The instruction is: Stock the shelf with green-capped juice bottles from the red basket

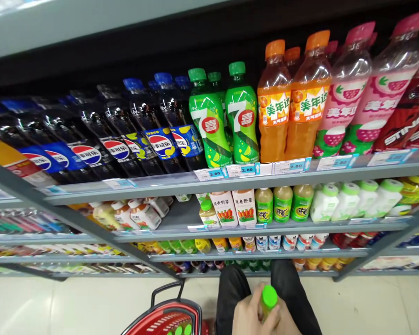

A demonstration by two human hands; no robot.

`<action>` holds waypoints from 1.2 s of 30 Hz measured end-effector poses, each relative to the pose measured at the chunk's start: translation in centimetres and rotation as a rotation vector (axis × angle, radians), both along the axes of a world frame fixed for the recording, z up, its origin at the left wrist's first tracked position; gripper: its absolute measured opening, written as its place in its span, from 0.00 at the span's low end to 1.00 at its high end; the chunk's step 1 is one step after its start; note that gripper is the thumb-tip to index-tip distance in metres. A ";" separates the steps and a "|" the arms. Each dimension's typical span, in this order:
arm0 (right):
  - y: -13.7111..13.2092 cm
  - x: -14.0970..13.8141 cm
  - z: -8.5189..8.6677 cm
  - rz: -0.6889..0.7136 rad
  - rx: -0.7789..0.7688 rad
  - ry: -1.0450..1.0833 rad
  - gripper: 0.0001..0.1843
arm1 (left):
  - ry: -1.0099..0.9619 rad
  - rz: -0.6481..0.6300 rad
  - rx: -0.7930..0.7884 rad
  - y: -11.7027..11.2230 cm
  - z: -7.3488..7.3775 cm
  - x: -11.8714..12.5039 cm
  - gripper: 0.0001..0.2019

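Filling the upper part of the view, a grey shelf (247,173) carries upright drinks bottles. Left to right: dark cola (139,121) with mostly blue caps, green bottles (244,116) marked 7, orange soda (275,102) in clear plastic, pink-labelled bottles (345,97), then red ones. The middle shelf (181,218) below bears, left to right, tipped bottles (143,214), one small green-capped bottle (208,215), carrot-print cartons (244,207), green-labelled bottles (281,204) and white bottles (351,202).

At floor level on the left stands a red basket (153,321) with a dark rim and raised handle, cut off by the lower edge; several round green tops (178,331) show inside it.

Right of it, at lower centre, between the wearer's dark-trousered knees (232,284), the left hand (246,316) reaches up from below, its fingers (255,300) curled and pinching the held bottle (269,296). Just beyond the bottle, the right hand (287,318) closes in from the other side, partly hidden; how its fingers grip cannot be told. The bottle's bright green cap points up toward the camera, its long axis running steeply down between the hands, pale yellow-green showing below the cap.
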State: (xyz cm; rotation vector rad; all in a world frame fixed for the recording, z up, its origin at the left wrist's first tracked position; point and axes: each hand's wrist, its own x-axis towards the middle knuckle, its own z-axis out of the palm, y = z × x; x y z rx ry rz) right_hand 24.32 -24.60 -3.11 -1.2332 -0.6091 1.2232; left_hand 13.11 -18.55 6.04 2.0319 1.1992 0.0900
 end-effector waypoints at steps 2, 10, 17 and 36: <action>-0.3 0.4 0.6 0.042 0.073 0.010 0.25 | -0.122 0.033 0.072 -0.1 1.2 0.5 0.27; -0.1 3.4 4.1 -0.065 0.146 0.102 0.44 | -0.516 -0.048 0.131 -0.2 1.9 0.1 0.34; 1.2 2.9 7.8 0.119 0.045 0.601 0.60 | -0.533 -0.068 0.156 -1.6 0.7 -0.1 0.48; 1.6 2.4 8.7 0.070 0.069 0.626 0.47 | -0.680 -0.022 0.410 -1.8 0.5 -0.4 0.31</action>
